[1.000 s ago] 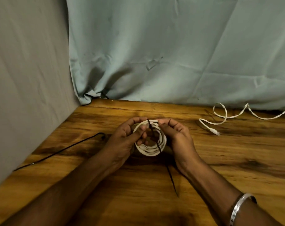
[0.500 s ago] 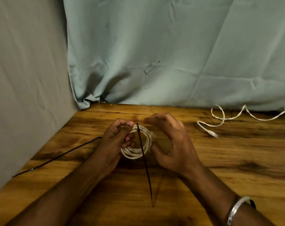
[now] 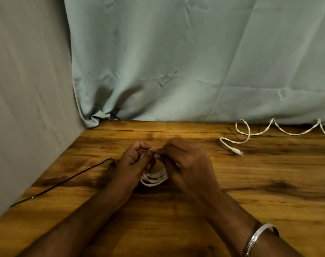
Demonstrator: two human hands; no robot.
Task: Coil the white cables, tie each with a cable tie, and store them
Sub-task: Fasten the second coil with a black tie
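Left hand (image 3: 133, 162): curled around the white coil (image 3: 154, 179).
Right hand (image 3: 185, 164): pinched at the coil's top; tie hidden.
Tip: keep loops bunched while cinching.

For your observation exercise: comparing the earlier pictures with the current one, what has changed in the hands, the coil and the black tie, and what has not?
The right hand has closed in over the white coil, meeting the left hand at its top. The long black tie tail that trailed toward the person is no longer visible. The left hand's grip on the coil stayed. The loose white cable and the black tie on the table are unmoved.
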